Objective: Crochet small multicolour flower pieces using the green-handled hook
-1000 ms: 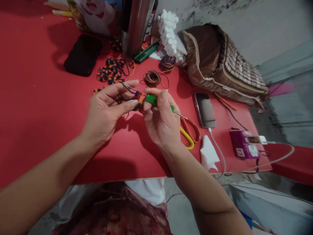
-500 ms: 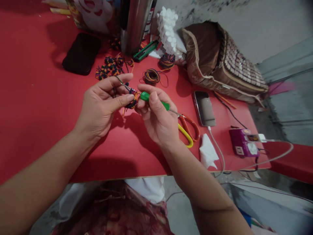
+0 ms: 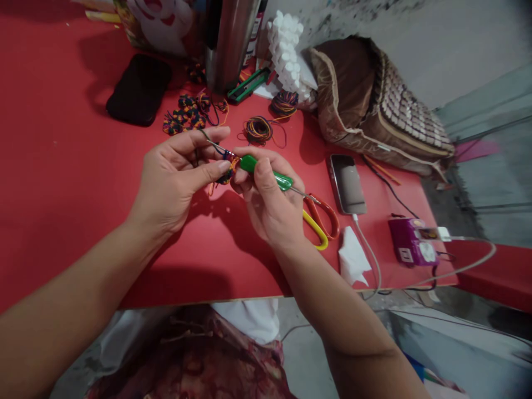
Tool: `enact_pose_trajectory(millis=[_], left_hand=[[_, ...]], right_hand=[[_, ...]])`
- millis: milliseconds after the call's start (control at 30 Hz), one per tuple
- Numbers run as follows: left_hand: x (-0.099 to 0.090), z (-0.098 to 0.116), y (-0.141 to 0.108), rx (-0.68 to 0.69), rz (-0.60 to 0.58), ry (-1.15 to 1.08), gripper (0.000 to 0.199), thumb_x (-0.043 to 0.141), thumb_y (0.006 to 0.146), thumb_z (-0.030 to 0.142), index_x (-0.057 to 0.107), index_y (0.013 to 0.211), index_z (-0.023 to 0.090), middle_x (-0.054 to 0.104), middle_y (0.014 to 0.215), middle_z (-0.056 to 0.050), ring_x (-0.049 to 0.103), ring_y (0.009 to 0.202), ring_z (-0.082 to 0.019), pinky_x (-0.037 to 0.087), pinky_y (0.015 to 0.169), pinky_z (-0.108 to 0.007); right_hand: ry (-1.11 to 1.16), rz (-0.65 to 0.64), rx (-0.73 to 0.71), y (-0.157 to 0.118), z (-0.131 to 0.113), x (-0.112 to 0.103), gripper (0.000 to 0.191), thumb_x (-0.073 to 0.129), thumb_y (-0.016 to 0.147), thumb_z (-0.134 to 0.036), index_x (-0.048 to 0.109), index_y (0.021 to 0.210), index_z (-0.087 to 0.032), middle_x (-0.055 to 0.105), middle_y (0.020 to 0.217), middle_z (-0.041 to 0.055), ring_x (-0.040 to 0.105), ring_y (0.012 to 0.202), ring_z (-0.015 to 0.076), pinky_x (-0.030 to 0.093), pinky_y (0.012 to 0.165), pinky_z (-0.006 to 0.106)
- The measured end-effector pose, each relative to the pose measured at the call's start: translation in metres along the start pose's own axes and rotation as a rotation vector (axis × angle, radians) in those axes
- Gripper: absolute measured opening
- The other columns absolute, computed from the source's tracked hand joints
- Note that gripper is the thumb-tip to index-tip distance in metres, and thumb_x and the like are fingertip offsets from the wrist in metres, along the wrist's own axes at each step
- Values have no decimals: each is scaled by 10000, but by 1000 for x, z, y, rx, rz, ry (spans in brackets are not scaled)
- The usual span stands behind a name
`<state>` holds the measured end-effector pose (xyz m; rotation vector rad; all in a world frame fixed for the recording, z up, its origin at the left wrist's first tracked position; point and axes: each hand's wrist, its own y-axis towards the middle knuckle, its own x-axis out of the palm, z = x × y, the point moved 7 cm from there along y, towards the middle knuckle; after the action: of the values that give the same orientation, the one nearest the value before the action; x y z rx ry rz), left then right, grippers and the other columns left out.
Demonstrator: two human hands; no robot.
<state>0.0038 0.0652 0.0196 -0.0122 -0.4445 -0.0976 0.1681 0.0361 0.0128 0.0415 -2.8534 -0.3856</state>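
Between the thumb and fingers of my left hand [image 3: 174, 172] is a small crocheted piece [image 3: 226, 173] in dark blue, orange and purple yarn. Dark yarn runs over the raised left index finger. My right hand [image 3: 272, 191] grips a crochet hook [image 3: 268, 173] by its green handle. The hook's thin metal shaft passes through the top of the piece and points left, its tip near the left index finger. Past my hands lie a small coil of multicoloured yarn [image 3: 257, 130], a wound ball of yarn [image 3: 285, 103] and a heap of finished-looking crocheted pieces [image 3: 185, 115].
Scissors [image 3: 320, 221] with red and yellow handles lie by my right wrist. Beyond are a phone [image 3: 347, 184] on a cable, crumpled tissue [image 3: 353, 256] and a purple power adapter [image 3: 411, 241]. A black phone-like object [image 3: 139, 90], green cutter [image 3: 248, 86], steel flask [image 3: 230, 47] and brown bag [image 3: 353, 94] stand farther back.
The hook and my right hand have shifted slightly right, and more of the shaft shows left of the piece. My left hand keeps nearly the same place and hold.
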Motion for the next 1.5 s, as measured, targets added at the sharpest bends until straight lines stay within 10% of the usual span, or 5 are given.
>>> enact_pose_trajectory(millis=[533,1100,1500], left_hand=[[2,-10,-10,-50,41,-57,363,1012,783,91,920,1067,298,780,827,50,698,733,-134,637,725,-307],[1,-11,1,-119,-88,-76,427,1036,702,94,964,1065,307,837,901,25,769,816,-146,700,810,-299],[3,-3,-2,-79,-155,75,464,1039,784,40,953,1172,280,828,899,-2,778,801,-201,656,770,-374]], right_hand=[[-490,-36,-113,-7,-26,9,223,812,1115,-556,887,1200,-364,862,1221,57,786,1186,278,644,1169,467],[213,18,278,15,28,7,501,781,1038,-800,854,1042,-304,521,669,-73,460,590,125,525,584,255],[156,43,381,19,36,-5,572,688,1102,-785,812,857,-283,326,520,-107,338,457,107,413,472,234]])
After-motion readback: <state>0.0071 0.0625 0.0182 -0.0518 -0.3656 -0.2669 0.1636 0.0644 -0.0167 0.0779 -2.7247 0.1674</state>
